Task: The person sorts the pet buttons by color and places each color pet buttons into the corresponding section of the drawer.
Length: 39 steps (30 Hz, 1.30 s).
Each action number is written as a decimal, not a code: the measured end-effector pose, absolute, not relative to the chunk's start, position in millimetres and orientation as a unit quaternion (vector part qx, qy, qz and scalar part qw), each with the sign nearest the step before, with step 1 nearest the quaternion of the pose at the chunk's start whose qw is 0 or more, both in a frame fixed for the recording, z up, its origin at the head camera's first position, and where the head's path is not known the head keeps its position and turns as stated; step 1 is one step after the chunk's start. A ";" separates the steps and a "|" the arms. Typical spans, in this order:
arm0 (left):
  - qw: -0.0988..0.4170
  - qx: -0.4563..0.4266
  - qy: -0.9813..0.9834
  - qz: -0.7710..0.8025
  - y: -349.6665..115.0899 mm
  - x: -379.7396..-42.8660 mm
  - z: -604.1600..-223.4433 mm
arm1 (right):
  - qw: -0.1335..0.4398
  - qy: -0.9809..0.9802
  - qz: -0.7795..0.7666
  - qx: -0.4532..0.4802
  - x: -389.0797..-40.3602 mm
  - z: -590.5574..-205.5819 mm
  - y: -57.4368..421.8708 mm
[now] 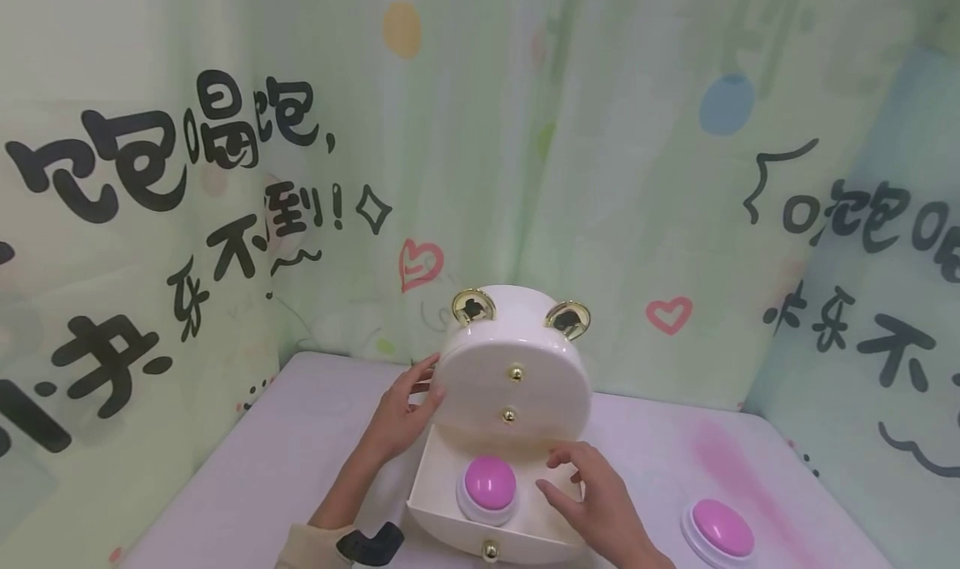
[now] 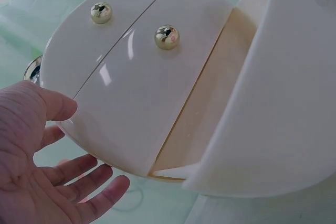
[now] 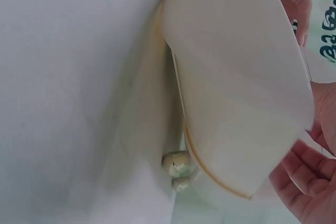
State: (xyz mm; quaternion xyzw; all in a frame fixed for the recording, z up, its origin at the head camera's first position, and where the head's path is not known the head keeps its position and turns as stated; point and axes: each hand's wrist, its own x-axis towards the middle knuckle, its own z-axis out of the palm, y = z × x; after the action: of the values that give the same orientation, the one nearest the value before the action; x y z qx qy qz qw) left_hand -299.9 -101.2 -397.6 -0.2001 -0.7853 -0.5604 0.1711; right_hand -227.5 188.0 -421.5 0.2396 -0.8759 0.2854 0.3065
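Note:
A white rounded drawer box (image 1: 517,319) with two gold-rimmed ears stands on the table, with gold knobs on its front. Its bottom drawer (image 1: 543,527) is pulled out. Inside sits a round white piece with a domed pink top (image 1: 491,484), like a push button. My left hand (image 1: 401,415) rests at the box's left side; in the left wrist view its thumb (image 2: 60,106) touches the front's edge, the other fingers spread loosely. Over the drawer's right side hovers my right hand (image 1: 596,498), fingers loosely bent and holding nothing. The right wrist view shows the drawer's outer wall (image 3: 236,66).
A second pink-topped white button (image 1: 722,529) lies on the table right of the box. Around the white table (image 1: 322,411) hang printed curtains (image 1: 510,152) with dark lettering, hearts and dots. A pink smear (image 1: 738,469) marks the tabletop at the right.

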 end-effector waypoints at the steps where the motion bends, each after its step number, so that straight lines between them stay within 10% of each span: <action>1: 0.172 -0.200 -0.786 -0.559 -101.2 -300.0 -397.5 | 0.311 -0.875 0.285 0.236 -226.8 -421.1 190.3; 39: 0.168 -0.191 -0.796 -0.550 -100.1 -297.9 -397.2 | 0.314 -0.923 0.217 0.050 -198.3 -431.8 301.3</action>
State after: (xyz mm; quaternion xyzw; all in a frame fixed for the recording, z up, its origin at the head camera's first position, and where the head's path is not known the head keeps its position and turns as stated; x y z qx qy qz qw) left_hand -297.9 -100.1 -397.2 -0.1911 -0.7957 -0.5497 0.1675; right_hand -198.3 301.3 -431.8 0.0495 -0.9231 0.2168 0.3139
